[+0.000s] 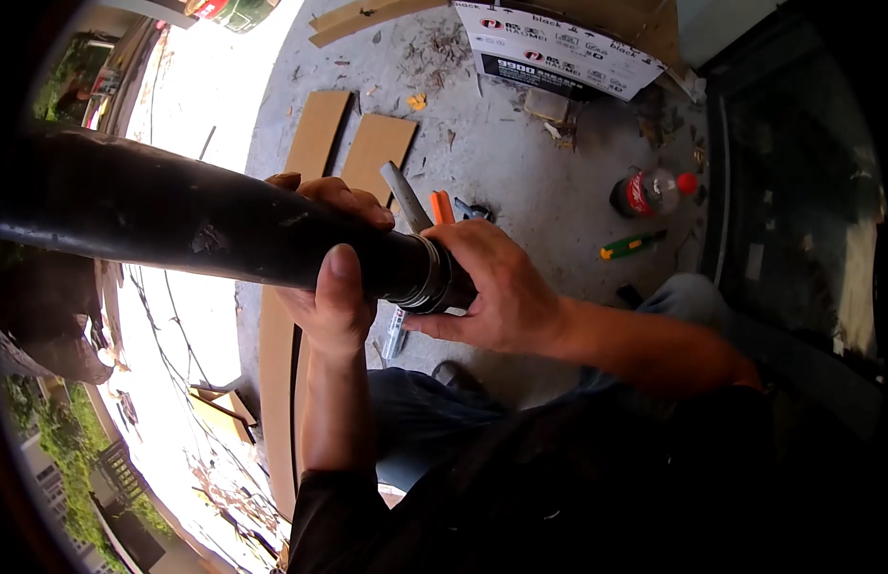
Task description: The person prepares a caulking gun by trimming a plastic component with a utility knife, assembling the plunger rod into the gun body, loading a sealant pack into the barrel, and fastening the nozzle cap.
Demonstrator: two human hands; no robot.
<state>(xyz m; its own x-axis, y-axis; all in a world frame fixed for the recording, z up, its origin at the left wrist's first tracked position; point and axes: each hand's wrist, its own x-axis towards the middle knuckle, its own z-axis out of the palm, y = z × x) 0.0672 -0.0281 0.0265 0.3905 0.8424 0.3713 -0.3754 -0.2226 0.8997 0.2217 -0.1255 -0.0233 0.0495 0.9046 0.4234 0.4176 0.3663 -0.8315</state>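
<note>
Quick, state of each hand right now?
Left hand: closed around the black pipe.
Right hand: closed on the pipe's end, at the metal ring.

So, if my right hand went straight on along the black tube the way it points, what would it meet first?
Most likely your left hand, wrapped around the black tube just beyond the metal ring where your right hand sits; exact depth is hard to judge.
</note>
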